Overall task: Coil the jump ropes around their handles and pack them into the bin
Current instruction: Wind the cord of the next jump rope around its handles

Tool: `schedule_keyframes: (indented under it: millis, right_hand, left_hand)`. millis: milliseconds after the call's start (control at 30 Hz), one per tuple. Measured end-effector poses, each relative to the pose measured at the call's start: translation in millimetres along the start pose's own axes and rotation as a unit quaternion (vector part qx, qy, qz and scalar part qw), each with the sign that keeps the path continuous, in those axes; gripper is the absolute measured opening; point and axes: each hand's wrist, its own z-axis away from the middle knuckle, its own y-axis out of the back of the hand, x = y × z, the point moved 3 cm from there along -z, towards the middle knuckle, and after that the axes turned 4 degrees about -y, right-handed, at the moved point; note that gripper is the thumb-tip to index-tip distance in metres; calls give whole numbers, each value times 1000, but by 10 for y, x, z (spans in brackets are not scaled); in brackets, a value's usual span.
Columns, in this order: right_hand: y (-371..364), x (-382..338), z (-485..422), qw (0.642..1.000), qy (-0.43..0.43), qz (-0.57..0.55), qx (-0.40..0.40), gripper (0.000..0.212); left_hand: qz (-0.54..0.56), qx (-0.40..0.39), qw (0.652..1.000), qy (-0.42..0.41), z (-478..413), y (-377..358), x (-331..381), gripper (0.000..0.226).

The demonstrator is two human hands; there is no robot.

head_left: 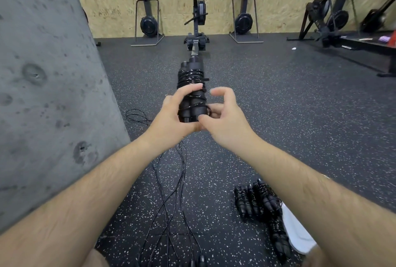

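Forearms (100,183): two, bare, reaching forward from the bottom edge.

Concrete pillar (49,84): fills the left side.

Floor (289,106): dark speckled rubber.

Rowing machine (197,16): straight ahead against the plywood wall, well apart from the work.

Loose ropes (171,191): several thin black cords trailing across the floor between the arms, not yet wound.

Finished bundles (257,200): a small pile of coiled ropes on the floor to the right, just beside a white cloth (297,230). No bin is in view.

Left hand (171,114): fingers curled round the paired handles (191,67), holding them pointing away, up off the floor.

Right hand (225,121): half closed; thumb and middle finger appear to pinch a small loop of the jump rope (190,78) at the near end of the handles, index finger lifted clear.

Jump rope: wound in tight turns along most of the handles.

Step in hand, by judgement: finishing this coil, securing the tail end. The next move calls for tucking that loop under a turn without slackening the winding, then setting the bundle with the pile.
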Motion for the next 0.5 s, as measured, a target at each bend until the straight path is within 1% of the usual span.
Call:
schedule_keyframes:
  millis: [67, 133, 167, 233, 300, 433, 500]
  right_hand:
    - [6, -7, 19, 999, 32, 14, -19, 69]
    - [27, -1, 28, 998, 52, 19, -34, 75]
    - [51, 4, 20, 997, 59, 31, -34, 75]
    - [119, 18, -7, 996, 60, 58, -34, 77]
    - [211, 43, -34, 996, 62, 57, -36, 77]
    - [433, 118, -46, 997, 34, 30, -63, 72]
    - [561, 149, -70, 994, 18, 37, -97, 68]
  left_hand:
    - [-37, -9, 999, 12, -4, -24, -9, 88]
    - [-39, -23, 999, 22, -14, -51, -14, 90]
    - [-32, -32, 999, 22, -22, -66, -10, 90]
    - [20, -47, 998, 20, -34, -88, -8, 89]
    - [59, -59, 996, 9, -57, -105, -13, 84]
    - [80, -84, 993, 10, -108, -170, -1, 72]
    - [70, -93, 993, 22, -146, -228, -36, 69]
